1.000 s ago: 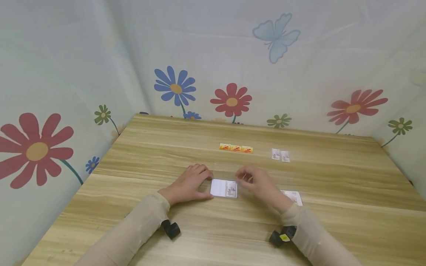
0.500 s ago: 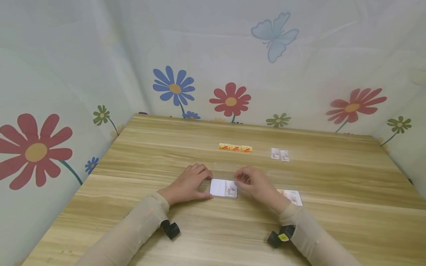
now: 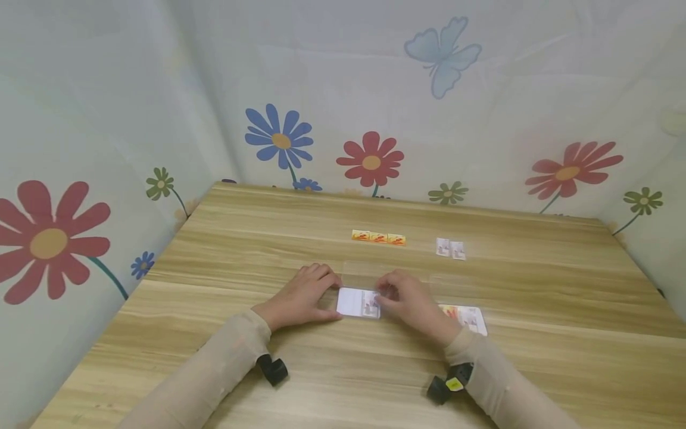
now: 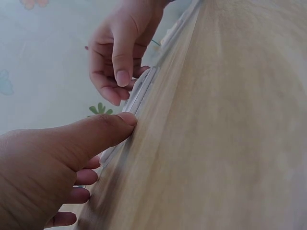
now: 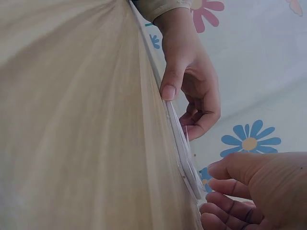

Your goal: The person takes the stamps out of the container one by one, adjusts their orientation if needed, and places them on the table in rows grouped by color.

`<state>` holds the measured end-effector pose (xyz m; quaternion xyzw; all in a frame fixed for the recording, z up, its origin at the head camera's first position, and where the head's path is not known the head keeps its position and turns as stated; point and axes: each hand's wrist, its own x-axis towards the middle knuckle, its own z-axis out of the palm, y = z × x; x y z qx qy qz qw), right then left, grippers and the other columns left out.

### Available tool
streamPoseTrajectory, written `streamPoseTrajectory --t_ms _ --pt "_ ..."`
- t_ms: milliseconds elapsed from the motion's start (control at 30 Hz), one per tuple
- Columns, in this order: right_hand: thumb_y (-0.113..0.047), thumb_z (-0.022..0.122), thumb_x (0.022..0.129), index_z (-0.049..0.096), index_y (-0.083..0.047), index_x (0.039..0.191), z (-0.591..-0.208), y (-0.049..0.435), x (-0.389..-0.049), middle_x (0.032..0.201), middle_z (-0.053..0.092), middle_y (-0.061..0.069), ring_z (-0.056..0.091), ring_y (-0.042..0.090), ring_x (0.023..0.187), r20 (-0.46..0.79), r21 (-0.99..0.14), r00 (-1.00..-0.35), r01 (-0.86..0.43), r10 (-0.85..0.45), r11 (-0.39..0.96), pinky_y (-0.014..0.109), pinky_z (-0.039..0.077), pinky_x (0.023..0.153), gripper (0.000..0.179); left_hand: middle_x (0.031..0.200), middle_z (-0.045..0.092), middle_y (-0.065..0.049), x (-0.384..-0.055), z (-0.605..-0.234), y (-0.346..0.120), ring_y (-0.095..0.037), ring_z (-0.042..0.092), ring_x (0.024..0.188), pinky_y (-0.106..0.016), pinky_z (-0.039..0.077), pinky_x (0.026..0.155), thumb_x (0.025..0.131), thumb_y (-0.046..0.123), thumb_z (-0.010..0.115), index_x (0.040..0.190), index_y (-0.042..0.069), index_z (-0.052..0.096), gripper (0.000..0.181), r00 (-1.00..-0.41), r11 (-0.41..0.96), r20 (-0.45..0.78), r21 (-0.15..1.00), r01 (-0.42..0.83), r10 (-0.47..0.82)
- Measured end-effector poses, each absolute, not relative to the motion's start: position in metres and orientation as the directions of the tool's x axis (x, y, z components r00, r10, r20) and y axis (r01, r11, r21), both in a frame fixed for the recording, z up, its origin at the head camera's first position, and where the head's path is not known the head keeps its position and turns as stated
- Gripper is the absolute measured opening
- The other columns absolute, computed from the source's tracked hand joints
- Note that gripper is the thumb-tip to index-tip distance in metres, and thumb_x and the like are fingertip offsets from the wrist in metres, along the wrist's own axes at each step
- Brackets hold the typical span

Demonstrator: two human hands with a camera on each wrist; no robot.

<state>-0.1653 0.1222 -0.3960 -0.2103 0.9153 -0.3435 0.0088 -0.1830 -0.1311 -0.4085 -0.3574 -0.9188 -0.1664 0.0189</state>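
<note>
A small flat white case [image 3: 349,302] lies on the wooden table, its clear lid [image 3: 358,271] folded back on the far side. In its right half sits a pale printed card [image 3: 370,304]; the left half shows plain white. My left hand [image 3: 300,298] holds the case at its left end, thumb on the near edge and fingers at the far edge. My right hand [image 3: 414,302] is at the right end, fingers loosely bent, fingertips right at the card's edge. In the right wrist view, the thumb and fingers of that hand [image 5: 254,191] stand beside the case [image 5: 180,148].
Three yellow-orange cards [image 3: 379,238] lie in a row farther back, with two pale cards [image 3: 451,249] to their right. A second white case [image 3: 477,322] holding orange and pale cards lies partly behind my right forearm. A flower-printed curtain [image 3: 321,71] hangs behind the table.
My right hand has shifted slightly left, its fingertips now overlapping the card's edge. More of the second case shows beside my right wrist. My left hand keeps its hold.
</note>
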Motion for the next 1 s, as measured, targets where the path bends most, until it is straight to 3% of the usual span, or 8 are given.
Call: streamPoseTrajectory --t_ms 1000 --pt "-0.017 0.073 0.082 0.068 -0.01 0.097 -0.4024 0.1188 -0.1646 0.092 0.061 -0.001 0.056 0.009 0.081 0.161 -0.542 -0.907 -0.411 -0.389 0.733 0.024 0.049 0.071 0.017 0.113 0.056 0.0 -0.1841 -0.4091 -0.1311 -0.019 0.049 0.109 -0.041 0.04 0.1 0.077 0.048 0.074 0.114 0.014 0.06 0.052 -0.747 0.696 0.146 0.284 0.66 0.649"
